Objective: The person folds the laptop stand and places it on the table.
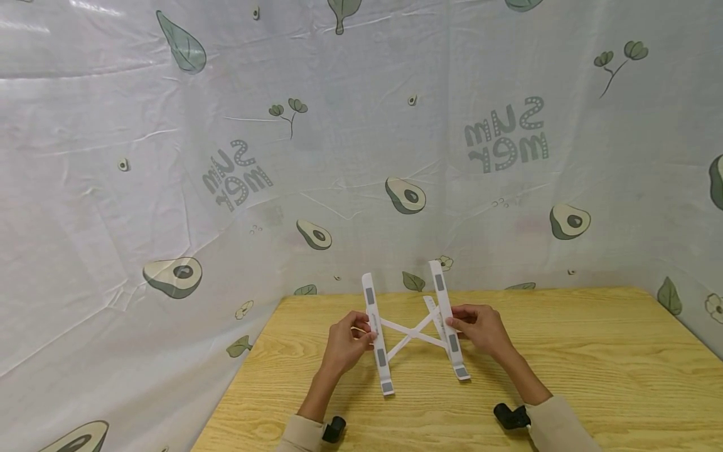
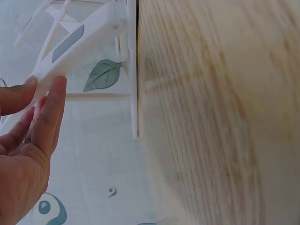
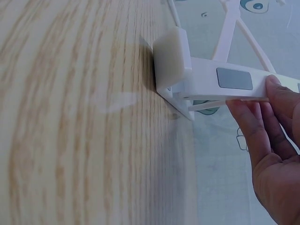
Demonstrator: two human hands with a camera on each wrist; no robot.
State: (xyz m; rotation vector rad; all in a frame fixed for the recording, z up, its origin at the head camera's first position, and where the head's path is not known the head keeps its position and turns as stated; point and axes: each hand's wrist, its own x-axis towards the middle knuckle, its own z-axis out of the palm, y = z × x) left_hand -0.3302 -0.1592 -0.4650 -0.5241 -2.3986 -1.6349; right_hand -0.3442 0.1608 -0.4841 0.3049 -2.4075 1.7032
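Observation:
A white folding laptop stand (image 1: pixel 415 334) stands unfolded on the table, its two long arms joined by crossed bars. Grey pads line both arms, and small lips turn up at their near ends. My left hand (image 1: pixel 346 342) pinches the left arm (image 1: pixel 376 336) of the stand between thumb and fingers. On the other side my right hand (image 1: pixel 480 328) holds the right arm (image 1: pixel 443 301), thumb on top. The right wrist view shows the end lip (image 3: pixel 171 61) close over the wood, with fingers under the arm. In the left wrist view the thumb and fingertips meet at the arm's edge.
The wooden table (image 1: pixel 565 351) extends to both sides and toward me. Behind it hangs a pale curtain (image 1: pixel 350 138) printed with avocados and leaves, which also runs along the left side. A black wrist camera (image 1: pixel 511 415) sits at the right sleeve, another (image 1: pixel 334 429) at the left.

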